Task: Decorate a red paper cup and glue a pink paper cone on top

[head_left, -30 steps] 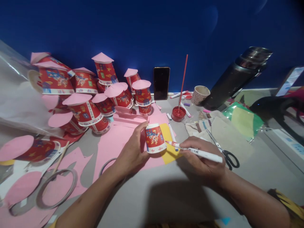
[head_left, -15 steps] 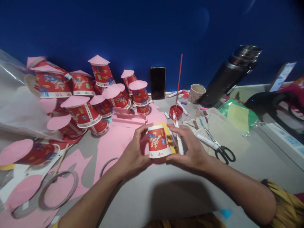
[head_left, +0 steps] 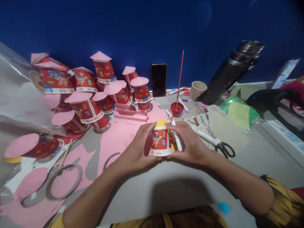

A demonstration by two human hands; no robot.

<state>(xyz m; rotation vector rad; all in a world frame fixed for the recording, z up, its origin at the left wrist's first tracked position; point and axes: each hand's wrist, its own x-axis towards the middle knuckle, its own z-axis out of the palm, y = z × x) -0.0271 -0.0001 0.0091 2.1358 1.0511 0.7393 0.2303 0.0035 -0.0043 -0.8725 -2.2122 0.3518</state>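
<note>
A red paper cup [head_left: 161, 142] with a cartoon print stands upside down between my two hands, its white rim at the bottom. My left hand [head_left: 140, 144] is closed around its left side, fingertips near the top and thumb by the rim. On the other side my right hand [head_left: 187, 141] grips it, thumb low at the rim. Behind the cup shows a piece of yellow paper [head_left: 161, 122]. A white marker [head_left: 176, 137] lies just beside my right fingers. Pink paper [head_left: 116, 139] spreads to the left of my left hand.
Several red cups with pink cone tops [head_left: 86, 109] are stacked at the left. A tape roll [head_left: 79, 177] lies nearer. Behind stand a phone [head_left: 159, 79], a small red paint pot [head_left: 177, 109] with a stick, and a black flask [head_left: 228, 74]. Scissors [head_left: 222, 145] lie right.
The cup has turned slightly between my hands and stands more upright. My left hand has shifted a little right. The whole view has shifted slightly.
</note>
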